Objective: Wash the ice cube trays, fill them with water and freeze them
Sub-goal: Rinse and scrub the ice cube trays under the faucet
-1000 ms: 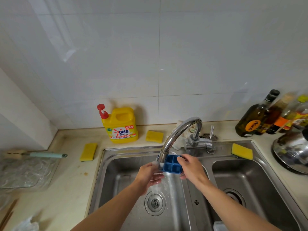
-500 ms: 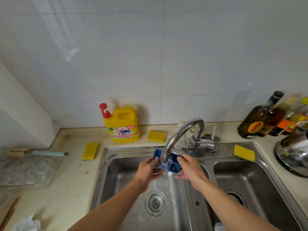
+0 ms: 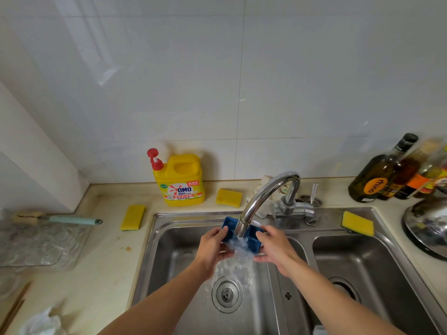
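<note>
A small blue ice cube tray (image 3: 229,226) is held under the chrome tap (image 3: 263,197) over the left basin of the steel sink (image 3: 183,257). Water runs from the spout onto the tray and spills down toward the drain (image 3: 227,294). My left hand (image 3: 212,247) grips the tray's left end. My right hand (image 3: 274,247) grips its right end. The spout hides the middle of the tray.
A yellow detergent jug (image 3: 180,181) stands behind the sink. Yellow sponges lie on the counter (image 3: 133,217), by the tap (image 3: 228,197) and on the sink rim (image 3: 357,223). Oil bottles (image 3: 379,172) and a steel pot lid (image 3: 428,226) are at right. A clear tray (image 3: 36,243) and a brush (image 3: 60,219) are at left.
The tray has shifted left so it sits centred under the spout. My left hand went from loose under the stream to gripping the tray's left end. Water now pours over the tray.
</note>
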